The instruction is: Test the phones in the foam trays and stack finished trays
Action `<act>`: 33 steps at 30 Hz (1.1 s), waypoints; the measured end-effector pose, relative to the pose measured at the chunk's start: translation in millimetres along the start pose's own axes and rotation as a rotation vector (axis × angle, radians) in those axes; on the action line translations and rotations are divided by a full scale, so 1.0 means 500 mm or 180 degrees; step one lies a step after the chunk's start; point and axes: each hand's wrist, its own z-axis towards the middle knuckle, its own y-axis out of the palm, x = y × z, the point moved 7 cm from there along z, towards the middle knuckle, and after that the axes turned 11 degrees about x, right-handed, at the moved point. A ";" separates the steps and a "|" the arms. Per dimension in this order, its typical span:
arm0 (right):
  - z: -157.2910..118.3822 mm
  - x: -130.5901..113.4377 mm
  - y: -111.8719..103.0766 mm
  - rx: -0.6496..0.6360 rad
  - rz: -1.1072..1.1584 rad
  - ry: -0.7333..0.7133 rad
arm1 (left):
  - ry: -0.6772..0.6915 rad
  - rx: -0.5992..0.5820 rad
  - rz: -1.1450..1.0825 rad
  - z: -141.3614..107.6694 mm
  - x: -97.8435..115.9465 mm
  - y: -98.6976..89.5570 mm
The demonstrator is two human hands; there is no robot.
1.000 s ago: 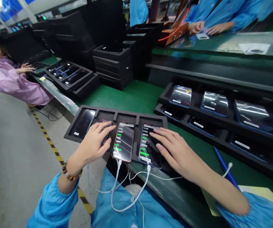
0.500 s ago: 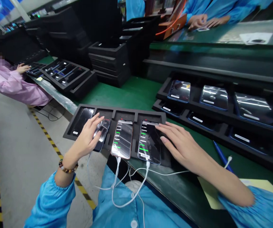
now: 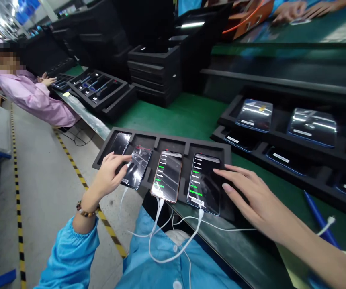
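Observation:
A black foam tray [image 3: 173,143] lies in front of me with several smartphones in its slots. My left hand [image 3: 111,171] is at the second smartphone [image 3: 139,166], fingers apart, a fingertip over its screen. Beyond that hand, the leftmost smartphone [image 3: 121,141] is partly covered. The third smartphone [image 3: 167,174], orange-edged, shows a list with green and white lines. A similar list lights the rightmost smartphone [image 3: 204,180]. My right hand [image 3: 248,188] reaches over that one's right edge with spread fingers, the index tip at the screen. White charging cables [image 3: 201,216] run from the phones.
More trays [image 3: 251,141] with phones are stacked at right. A blue pen [image 3: 319,214] and a cable plug [image 3: 331,220] lie near my right forearm. Black trays [image 3: 154,72] are piled behind. A person in pink [image 3: 37,96] sits at far left; another person's hands [image 3: 307,10] work opposite.
The view has shifted, so the scene sits differently. My left hand has drawn back a little, uncovering more of the second phone. My right index finger now reaches further over the rightmost screen.

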 end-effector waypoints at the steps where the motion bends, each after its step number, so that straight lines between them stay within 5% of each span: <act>1: 0.000 0.000 0.000 -0.0012 0.0011 0.0010 | 0.0009 -0.0113 -0.0002 0.002 0.005 0.008; 5: -0.002 0.001 0.001 -0.0012 0.0046 0.0010 | 0.0002 -0.0342 0.0066 0.012 0.017 0.034; 18: -0.015 0.021 0.007 0.0325 0.0221 0.0085 | -0.0081 0.0012 0.0408 0.010 0.021 0.035; 26: -0.021 0.025 0.014 0.0770 0.0311 0.0219 | -0.0090 0.0098 0.0630 0.065 0.033 0.139; 33: -0.021 -0.001 0.007 0.0742 0.0466 -0.0102 | -0.0068 0.0320 0.0636 0.078 0.026 0.139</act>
